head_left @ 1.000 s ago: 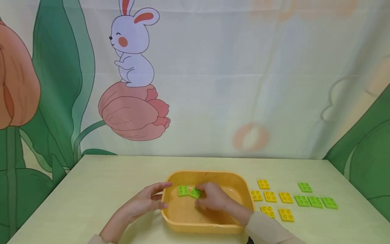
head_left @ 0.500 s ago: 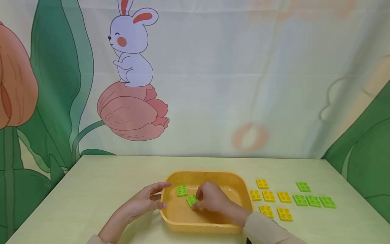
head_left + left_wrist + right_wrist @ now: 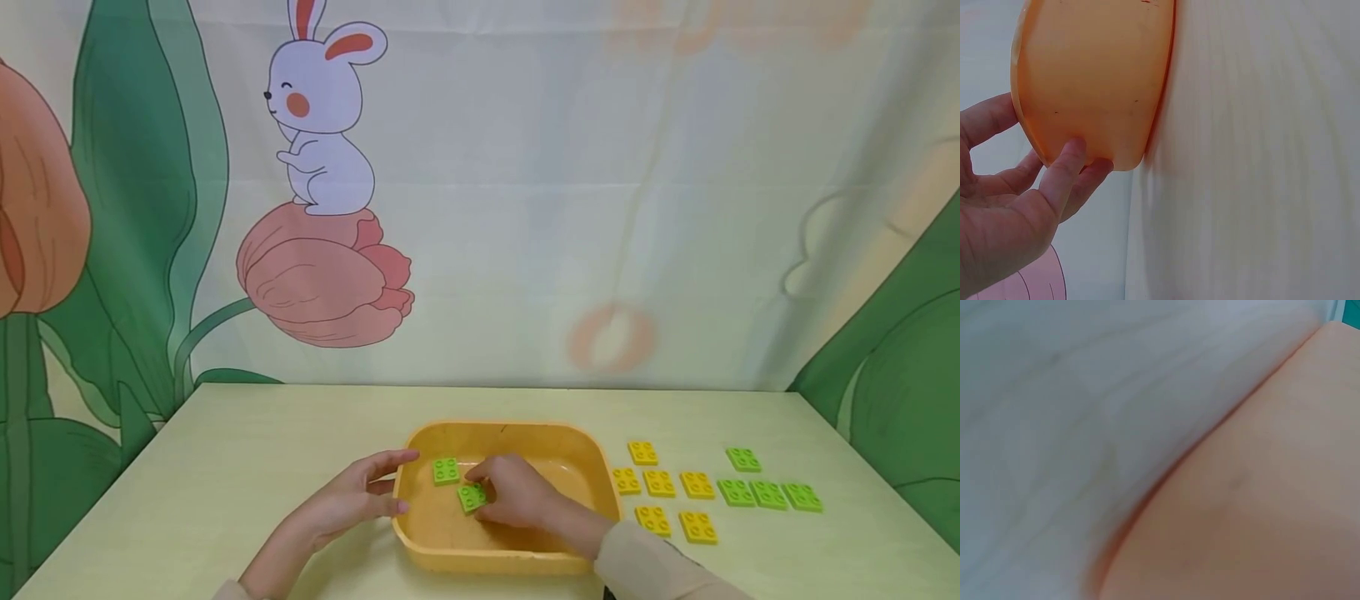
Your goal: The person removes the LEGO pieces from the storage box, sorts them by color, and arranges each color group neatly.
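My left hand [image 3: 358, 493] holds the left end of an orange plastic tray [image 3: 506, 563]. In the left wrist view its thumb lies on the tray's outer wall [image 3: 1094, 75] and the other fingers reach round the edge. Inside the tray my right hand [image 3: 516, 492] pinches a green four-stud building block [image 3: 470, 498] between finger and thumb. The block sits slightly turned on the tray floor, its right part covered by the hand. Another green block [image 3: 446, 471] lies behind it to the left. A blurred peach-coloured surface fills much of the right wrist view, with no fingers visible.
Right of the tray, several yellow blocks [image 3: 660, 483] lie on the pale tabletop [image 3: 285, 425]. Several green blocks [image 3: 768, 494] lie farther right, one behind a row. A printed curtain [image 3: 510, 208] hangs behind the table.
The right hand has drawn the held green block nearer and slightly left, away from the other green block, and turned it. The left hand keeps its place on the tray.
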`<state>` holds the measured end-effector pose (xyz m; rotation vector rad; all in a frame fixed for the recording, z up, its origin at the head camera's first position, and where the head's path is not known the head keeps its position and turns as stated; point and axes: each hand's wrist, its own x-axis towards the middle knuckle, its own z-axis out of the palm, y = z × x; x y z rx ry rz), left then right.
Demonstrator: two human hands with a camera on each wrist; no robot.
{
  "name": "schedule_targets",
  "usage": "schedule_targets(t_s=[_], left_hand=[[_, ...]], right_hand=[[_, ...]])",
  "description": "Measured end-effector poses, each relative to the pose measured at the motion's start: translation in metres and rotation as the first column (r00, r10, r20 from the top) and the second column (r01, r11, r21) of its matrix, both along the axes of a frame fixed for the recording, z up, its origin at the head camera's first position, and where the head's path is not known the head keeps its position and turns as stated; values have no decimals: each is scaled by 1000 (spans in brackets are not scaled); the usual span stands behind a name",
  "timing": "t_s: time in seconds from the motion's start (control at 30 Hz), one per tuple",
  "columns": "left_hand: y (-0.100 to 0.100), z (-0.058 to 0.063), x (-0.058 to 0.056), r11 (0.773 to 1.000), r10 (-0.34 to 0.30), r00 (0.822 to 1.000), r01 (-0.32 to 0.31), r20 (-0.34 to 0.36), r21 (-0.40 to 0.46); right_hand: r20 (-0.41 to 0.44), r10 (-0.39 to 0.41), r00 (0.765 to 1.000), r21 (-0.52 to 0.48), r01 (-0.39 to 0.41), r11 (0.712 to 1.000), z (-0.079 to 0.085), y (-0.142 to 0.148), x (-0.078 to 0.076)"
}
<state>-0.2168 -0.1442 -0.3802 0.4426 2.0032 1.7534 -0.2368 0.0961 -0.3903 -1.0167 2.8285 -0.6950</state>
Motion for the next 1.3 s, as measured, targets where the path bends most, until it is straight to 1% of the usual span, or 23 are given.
schedule_targets(t_s=[0.13,0.23,0.37,0.5,0.6,0.67,0.8,0.9,1.03,1.1,1.2,1.27,1.3], left_hand=[[-1,-1,0,1000,4,1000,-4,1,-5],[-1,-1,-1,1000,4,1000,-4,5,-2],[0,-2,-2,1000,-4,1000,4,12,7],[1,-2,-3,1000,-9,1000,9,17,15],[1,-2,-4,1000,-8,1000,7,17,17],[1,-2,-4,1000,-5,1000,5,16,16],[0,-2,-4,1000,9,1000,-9,22,10],[1,-2,-5,1000,16,1000,-16,23,5],[2,-2,-5,1000,19,1000,-19,18,-1],[2,-1,-5,1000,19,1000,-19,18,-3],[2,-1,-5,1000,20,1000,-20,19,-5],[2,-1,-5,1000,17,1000,-17,21,2],[2,-1,-5,1000,14,1000,-14,20,4]], right_hand=[[-9,7,1000,14,-7,1000,1,0,0],[15,3,1000,-12,-2,1000,6,3,1],[77,-1,997,-88,8,996,21,14,4],[151,14,988,-165,11,986,38,36,8],[171,21,985,-207,15,978,49,59,9],[166,18,986,-224,20,974,54,76,10],[187,-11,982,-254,59,965,61,114,10],[211,-50,976,-248,103,963,65,146,11],[226,-132,965,-210,181,961,64,186,16],[232,-180,956,-188,226,956,62,205,20],[237,-237,942,-149,276,949,56,231,25],[245,-257,935,-129,294,947,50,248,28],[240,-261,935,-119,295,948,47,256,30]])
